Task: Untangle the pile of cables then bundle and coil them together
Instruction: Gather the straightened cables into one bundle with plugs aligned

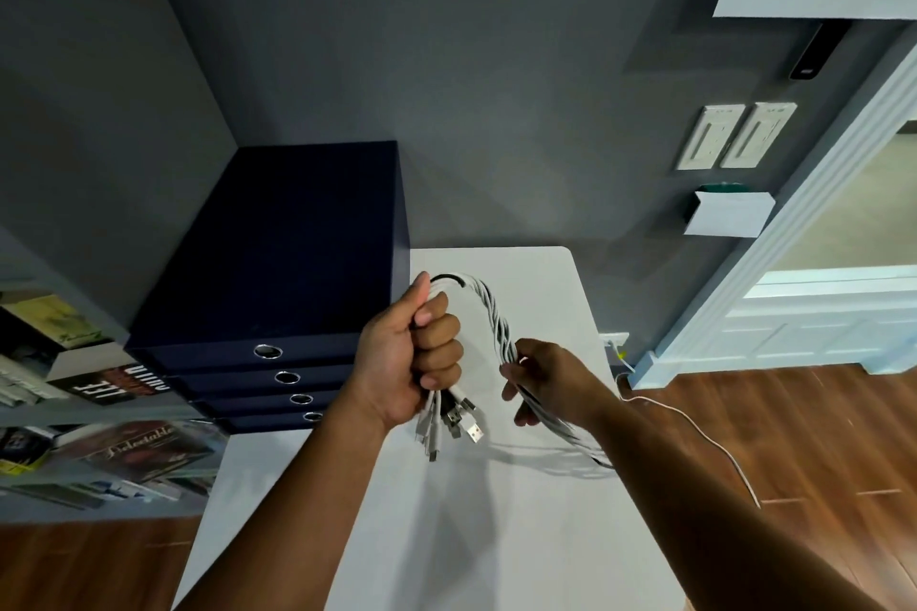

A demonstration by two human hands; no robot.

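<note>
White for the most part, with a black strand showing at the bend: gripped tight in the left hand [412, 352], a full fist round the cable bundle [489, 313], plug ends [456, 427] hanging out below at 6 o'clock. Pinched more lightly farther along by the right hand [551, 377], fingers curled partway round the twisted rope at 3 o'clock from the fist, tail trailing off toward 5 o'clock beneath the forearm. Held up over the white table [496, 536]. Seemingly midway through coiling. Hold the fist firm so the plugs sit even; feed the rope round in equal loops, following the existing twist rather than fighting it; ease the sharp bend at 12 o'clock to avoid a kink. Mind the navy drawer unit [278, 263] close by at 10 o'clock.
</note>
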